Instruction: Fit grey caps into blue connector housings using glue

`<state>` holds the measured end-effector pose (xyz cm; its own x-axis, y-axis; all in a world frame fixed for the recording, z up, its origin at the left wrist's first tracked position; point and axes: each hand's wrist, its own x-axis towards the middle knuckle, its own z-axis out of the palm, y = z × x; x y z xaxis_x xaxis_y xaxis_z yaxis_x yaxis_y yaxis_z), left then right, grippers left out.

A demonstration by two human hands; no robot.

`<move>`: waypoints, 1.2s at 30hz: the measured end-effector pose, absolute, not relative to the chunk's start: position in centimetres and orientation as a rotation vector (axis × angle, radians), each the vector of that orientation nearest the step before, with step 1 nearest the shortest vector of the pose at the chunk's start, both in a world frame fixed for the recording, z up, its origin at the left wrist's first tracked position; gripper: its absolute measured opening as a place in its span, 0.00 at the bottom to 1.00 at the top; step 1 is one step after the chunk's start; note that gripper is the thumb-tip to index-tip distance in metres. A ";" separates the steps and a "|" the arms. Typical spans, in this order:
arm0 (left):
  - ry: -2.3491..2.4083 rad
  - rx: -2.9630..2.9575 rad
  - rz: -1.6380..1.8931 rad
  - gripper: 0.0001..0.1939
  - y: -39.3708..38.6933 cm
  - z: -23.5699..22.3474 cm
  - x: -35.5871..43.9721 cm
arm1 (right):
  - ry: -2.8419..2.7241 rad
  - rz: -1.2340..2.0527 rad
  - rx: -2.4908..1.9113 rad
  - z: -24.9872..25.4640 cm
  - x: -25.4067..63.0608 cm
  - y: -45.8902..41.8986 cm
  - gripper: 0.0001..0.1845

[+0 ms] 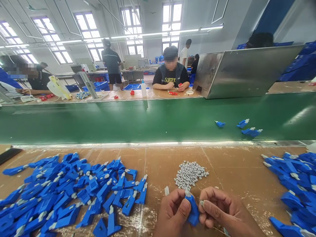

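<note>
My left hand [172, 212] pinches a blue plastic part [193, 210] between thumb and fingers, low in the view. My right hand [222, 210] is closed beside it, its fingertips holding a small grey piece [201, 203] right at the blue part's edge. Just beyond the hands lies a heap of small grey pieces [190, 173] on the brown worktop [234, 174]. A large spread of blue parts with grey tips [66, 194] covers the left of the worktop. Another pile of blue parts [293, 187] lies at the right.
A green conveyor belt [123, 121] runs across beyond the worktop, carrying a few blue parts [247, 129]. Across it a seated person [171, 74] handles red pieces at another bench. A metal chute [242, 70] stands at the right. Other people stand farther back.
</note>
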<state>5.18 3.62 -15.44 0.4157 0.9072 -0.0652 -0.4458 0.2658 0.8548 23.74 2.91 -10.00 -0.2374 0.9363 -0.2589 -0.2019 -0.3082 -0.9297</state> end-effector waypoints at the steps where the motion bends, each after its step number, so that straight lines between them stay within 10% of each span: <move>1: 0.650 0.892 0.999 0.24 3.6 -15.1 5.1 | -1.048 1.665 -1.160 -9.9 23.7 2.8 0.25; 36: 0.462 0.873 0.995 0.21 2.6 -13.8 5.5 | -0.886 1.833 -1.053 -9.2 23.3 2.0 0.22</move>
<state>5.48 2.62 -13.78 0.4903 0.8705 0.0426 -0.5290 0.2584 0.8083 23.27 2.04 -9.17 -0.3097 0.8954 -0.3201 -0.3056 -0.4125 -0.8582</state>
